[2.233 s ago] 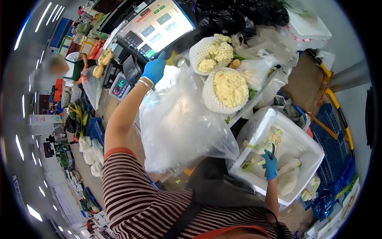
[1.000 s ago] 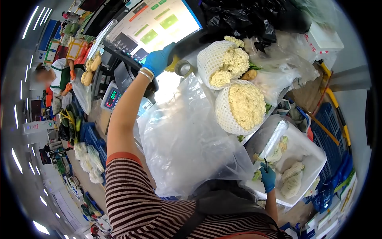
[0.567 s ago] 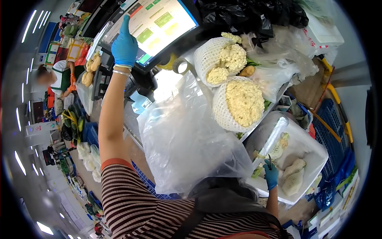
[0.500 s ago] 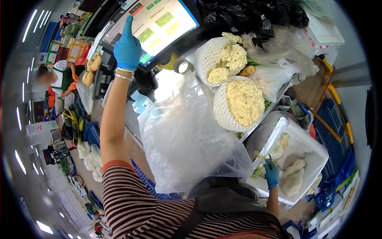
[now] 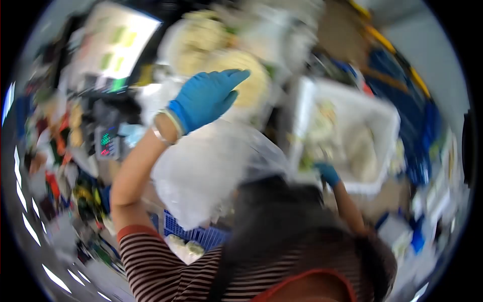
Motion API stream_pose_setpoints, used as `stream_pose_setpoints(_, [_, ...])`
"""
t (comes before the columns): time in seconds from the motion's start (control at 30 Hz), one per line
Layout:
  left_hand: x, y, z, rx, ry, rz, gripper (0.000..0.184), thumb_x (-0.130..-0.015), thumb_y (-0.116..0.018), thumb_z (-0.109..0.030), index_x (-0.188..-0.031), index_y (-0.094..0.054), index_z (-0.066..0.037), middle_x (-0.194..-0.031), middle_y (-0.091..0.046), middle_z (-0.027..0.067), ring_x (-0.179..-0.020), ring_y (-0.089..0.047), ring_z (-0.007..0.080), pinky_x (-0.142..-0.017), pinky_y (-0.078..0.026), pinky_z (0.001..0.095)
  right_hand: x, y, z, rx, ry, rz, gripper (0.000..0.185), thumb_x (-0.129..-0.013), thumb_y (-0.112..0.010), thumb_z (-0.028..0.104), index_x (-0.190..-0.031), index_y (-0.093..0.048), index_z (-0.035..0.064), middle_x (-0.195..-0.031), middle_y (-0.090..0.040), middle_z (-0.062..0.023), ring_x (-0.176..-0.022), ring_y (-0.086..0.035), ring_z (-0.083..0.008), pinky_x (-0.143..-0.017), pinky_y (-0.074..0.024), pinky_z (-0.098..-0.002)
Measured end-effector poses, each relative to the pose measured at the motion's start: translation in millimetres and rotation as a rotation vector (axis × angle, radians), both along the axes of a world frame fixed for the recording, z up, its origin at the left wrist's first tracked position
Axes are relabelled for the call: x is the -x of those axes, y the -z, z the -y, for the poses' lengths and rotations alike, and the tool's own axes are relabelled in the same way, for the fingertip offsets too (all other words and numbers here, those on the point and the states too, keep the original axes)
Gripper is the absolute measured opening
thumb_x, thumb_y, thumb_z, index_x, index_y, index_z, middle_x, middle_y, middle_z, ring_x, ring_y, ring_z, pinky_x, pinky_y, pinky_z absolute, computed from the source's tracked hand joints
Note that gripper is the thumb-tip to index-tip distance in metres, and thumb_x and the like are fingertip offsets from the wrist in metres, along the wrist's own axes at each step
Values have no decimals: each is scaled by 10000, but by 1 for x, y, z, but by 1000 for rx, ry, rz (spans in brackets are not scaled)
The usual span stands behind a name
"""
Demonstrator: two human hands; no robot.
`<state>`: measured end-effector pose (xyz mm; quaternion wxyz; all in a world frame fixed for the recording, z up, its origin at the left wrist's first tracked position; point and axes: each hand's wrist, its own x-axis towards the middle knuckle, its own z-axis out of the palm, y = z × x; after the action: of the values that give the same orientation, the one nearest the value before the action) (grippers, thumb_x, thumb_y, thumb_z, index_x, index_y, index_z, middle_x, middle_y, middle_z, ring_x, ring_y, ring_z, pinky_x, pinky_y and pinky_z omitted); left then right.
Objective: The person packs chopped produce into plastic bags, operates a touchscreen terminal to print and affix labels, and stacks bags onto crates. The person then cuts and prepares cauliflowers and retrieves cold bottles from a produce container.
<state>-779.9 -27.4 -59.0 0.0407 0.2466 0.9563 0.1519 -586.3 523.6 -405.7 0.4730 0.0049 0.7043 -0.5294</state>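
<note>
My left hand (image 5: pixel 209 98), in a blue glove, is in front of the nearer cauliflower (image 5: pixel 244 68) with its fingers stretched out and nothing in them. I cannot tell whether it touches the cauliflower. Another cauliflower (image 5: pixel 201 43) lies behind, in a white foam net. Below the hand spreads a clear plastic bag (image 5: pixel 206 161). My right hand (image 5: pixel 328 173), also gloved in blue, is at the near left rim of the white foam box (image 5: pixel 385 113). Motion blur hides its fingers and anything they hold. Inside the box lies a netted, pale vegetable (image 5: pixel 362 153).
At the upper left stands a lit screen (image 5: pixel 110 45), with a small digital display (image 5: pixel 104 143) below it. A blue crate (image 5: pixel 193 234) is low at my left. Yellow bars (image 5: pixel 397 50) and blue crates (image 5: pixel 387 78) stand beyond the box.
My left hand has left the screen, where one finger pointed, and come across to the cauliflowers. The view has swung right. A dark, thin tool seen at my right hand no longer shows clearly.
</note>
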Motion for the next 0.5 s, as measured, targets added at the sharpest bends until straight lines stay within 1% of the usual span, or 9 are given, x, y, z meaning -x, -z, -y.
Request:
stream_pose_setpoints(0.03, [-3,-1,-39,44,99,152,436,-916,-552,-203,-1345,-496,-150,-1135,-637,124,-861,-629,315,-773,-505,437,-19,29,-27,-31,-75,-237,296,-883,-532,209,-1109,-694,109,-1136,-665,-62,-870,-616,-174,-681,-540,-342])
stream_pose_setpoints(0.07, [-6,1,-76,110,212,289,429,-920,-546,-212,-1342,-498,-151,-1166,-628,120,-881,-628,321,-788,-505,441,-13,-1,-22,-59,137,66,341,-909,-517,226,-1205,-620,92,-1136,-667,-56,-760,-567,-158,-666,-536,-336])
stream_pose_setpoints(0.1, [-8,14,-111,8,266,334,410,-916,-552,-215,-1318,-519,-142,-1139,-639,124,-901,-630,334,-792,-510,429,-4,-38,-13,-102,409,333,405,-934,-501,243,-1300,-546,75,-1137,-670,-50,-649,-518,-143,-652,-531,-329])
stream_pose_setpoints(0.13, [-7,24,-145,-26,304,419,408,-914,-557,-220,-1311,-525,-138,-1125,-643,128,-910,-630,336,-797,-510,427,-11,-21,-33,-141,493,372,421,-952,-506,255,-1337,-489,86,-1168,-662,-74,-579,-468,-137,-649,-531,-316])
stream_pose_setpoints(0.2, [-1,47,-199,-41,336,587,404,-909,-568,-231,-1298,-537,-130,-1097,-651,136,-928,-630,339,-809,-511,423,-3,-34,-47,-31,1050,551,387,-935,-576,260,-1259,-532,53,-1110,-665,-157,-547,-479,-154,-590,-535,-335])
stream_pose_setpoints(0.3, [8,121,-265,-49,335,701,329,-914,-562,-271,-1180,-600,-81,-1067,-658,167,-918,-647,345,-842,-501,406,-6,-41,-82,-53,1202,444,358,-933,-581,253,-1221,-542,45,-1110,-663,-162,-530,-423,-125,-577,-527,-305])
stream_pose_setpoints(0.33, [11,153,-286,33,200,857,327,-907,-548,-303,-1118,-619,-64,-1028,-666,174,-921,-643,356,-840,-498,408,-8,-49,-92,-5,1230,473,392,-937,-572,256,-1261,-529,38,-1107,-662,-167,-526,-414,-107,-573,-517,-284])
stream_pose_setpoints(0.37, [9,191,-301,30,176,838,309,-875,-513,-309,-1012,-655,-71,-957,-668,194,-887,-629,397,-822,-492,455,-9,-62,-98,35,1187,436,411,-951,-547,275,-1290,-527,42,-1115,-660,-157,-513,-399,-88,-576,-505,-273])
stream_pose_setpoints(0.5, [-24,330,-344,270,138,809,331,-861,-541,-325,-1029,-651,-62,-945,-675,207,-836,-648,390,-816,-502,450,-26,-95,-120,131,1123,376,400,-956,-538,274,-1282,-568,46,-1054,-676,-124,-501,-428,-78,-561,-493,-247])
